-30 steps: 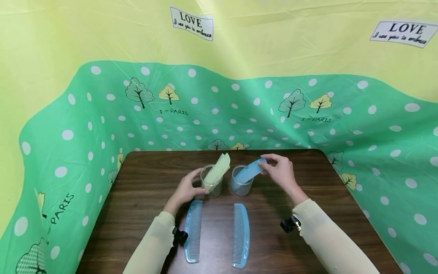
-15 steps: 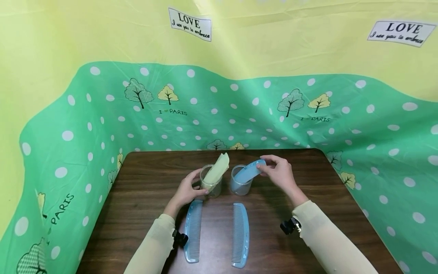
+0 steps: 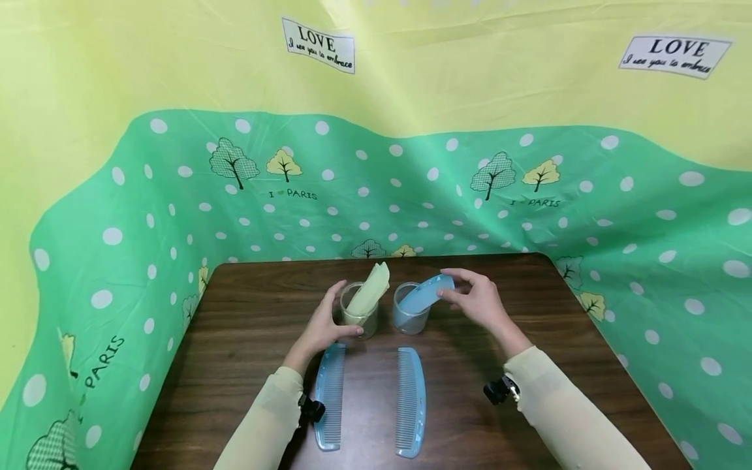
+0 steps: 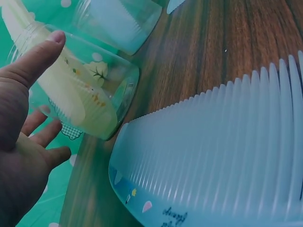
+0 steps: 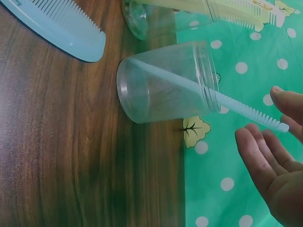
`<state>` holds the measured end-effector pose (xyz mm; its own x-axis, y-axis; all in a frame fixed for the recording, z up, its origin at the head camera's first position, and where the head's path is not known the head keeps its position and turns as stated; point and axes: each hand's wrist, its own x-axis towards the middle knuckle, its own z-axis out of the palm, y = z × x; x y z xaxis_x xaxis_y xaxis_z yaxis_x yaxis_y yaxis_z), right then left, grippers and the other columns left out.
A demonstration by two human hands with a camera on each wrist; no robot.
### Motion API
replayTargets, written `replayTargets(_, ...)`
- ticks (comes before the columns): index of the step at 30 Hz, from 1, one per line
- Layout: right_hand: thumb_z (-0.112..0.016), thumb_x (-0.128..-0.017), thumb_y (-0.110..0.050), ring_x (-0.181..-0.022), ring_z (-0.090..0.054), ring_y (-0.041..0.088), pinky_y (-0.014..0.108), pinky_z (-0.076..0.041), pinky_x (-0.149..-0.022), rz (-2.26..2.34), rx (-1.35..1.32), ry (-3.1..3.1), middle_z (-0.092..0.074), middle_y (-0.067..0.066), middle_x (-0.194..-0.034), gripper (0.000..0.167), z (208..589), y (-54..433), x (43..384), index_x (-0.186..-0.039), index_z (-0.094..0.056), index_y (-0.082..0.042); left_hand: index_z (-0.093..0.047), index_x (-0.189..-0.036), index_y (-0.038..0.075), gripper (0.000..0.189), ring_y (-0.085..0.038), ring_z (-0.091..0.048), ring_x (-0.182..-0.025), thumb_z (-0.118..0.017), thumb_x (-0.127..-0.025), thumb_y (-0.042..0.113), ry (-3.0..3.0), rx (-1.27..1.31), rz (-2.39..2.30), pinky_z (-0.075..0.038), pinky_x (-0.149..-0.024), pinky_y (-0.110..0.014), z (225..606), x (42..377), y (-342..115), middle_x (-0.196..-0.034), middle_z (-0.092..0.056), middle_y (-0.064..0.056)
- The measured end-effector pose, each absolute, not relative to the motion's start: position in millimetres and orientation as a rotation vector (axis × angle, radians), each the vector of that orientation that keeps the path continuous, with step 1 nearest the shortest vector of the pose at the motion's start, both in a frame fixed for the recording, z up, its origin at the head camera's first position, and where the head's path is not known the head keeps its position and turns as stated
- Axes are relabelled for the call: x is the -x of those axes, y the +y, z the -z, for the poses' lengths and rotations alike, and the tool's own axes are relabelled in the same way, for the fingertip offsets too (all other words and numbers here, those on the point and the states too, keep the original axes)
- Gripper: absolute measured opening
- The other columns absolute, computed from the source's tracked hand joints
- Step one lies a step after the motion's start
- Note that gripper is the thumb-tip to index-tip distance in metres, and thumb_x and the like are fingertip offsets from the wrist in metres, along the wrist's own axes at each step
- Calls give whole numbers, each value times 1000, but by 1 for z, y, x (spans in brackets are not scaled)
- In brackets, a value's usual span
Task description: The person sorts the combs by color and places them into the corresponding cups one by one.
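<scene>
A clear plastic cup (image 3: 360,321) holds pale yellow combs (image 3: 370,292) leaning out over its rim to the right. Around its left side my left hand (image 3: 324,320) is spread, thumb in front and fingers behind; the left wrist view shows these fingers straight and apart. Beside it, a second clear cup (image 5: 161,85) holds a tilted light blue comb (image 3: 424,294). My right hand (image 3: 477,299) is at that comb's upper end, thumb and fingers loosely parted around it. In the right wrist view, a gap shows between the thumb and the comb's tip.
Two more blue combs lie on the dark wooden table (image 3: 482,405), a left one (image 3: 331,398) under the left wrist and a right one (image 3: 411,401), teeth facing each other. A green and yellow patterned cloth (image 3: 376,183) hangs behind and along the sides.
My left fingers have straightened and spread from the cup. The right thumb and fingers have parted slightly at the blue comb's end. Cups and combs stay put while the head view shifts slightly.
</scene>
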<state>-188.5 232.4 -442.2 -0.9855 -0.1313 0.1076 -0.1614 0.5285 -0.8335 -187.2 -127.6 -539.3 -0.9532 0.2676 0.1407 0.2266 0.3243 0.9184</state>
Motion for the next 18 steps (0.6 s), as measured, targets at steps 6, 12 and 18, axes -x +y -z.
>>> replayTargets(6,-80,-92,-23,-86,-74,27,40,-65,-70,-1498,-288,-2710,-69,15,-112,46,442,236,183,-136,-68,-14,-35,-158,19,101,-34,-47,-143,-94,-75,15,2471,-440,-1806,-42,-116,-54,536,186,-124,-153,-49,-13)
replayTargets(12,-81,-91,-25,-90,-74,32,34,-64,-68,-1489,-291,-2722,-71,16,-117,50,440,240,176,-138,-67,-14,-39,-156,18,97,-38,-50,-140,-93,-75,12,2418,-421,-1855,-46,-112,-56,535,186,-122,-151,-50,-15)
replayTargets(18,-81,-91,-22,-95,-74,30,43,-65,-73,-1490,-298,-2743,-67,18,-127,57,441,243,168,-143,-62,-16,-40,-156,25,94,-36,-46,-144,-92,-77,15,2396,-407,-1868,-44,-114,-56,540,186,-124,-154,-48,-13)
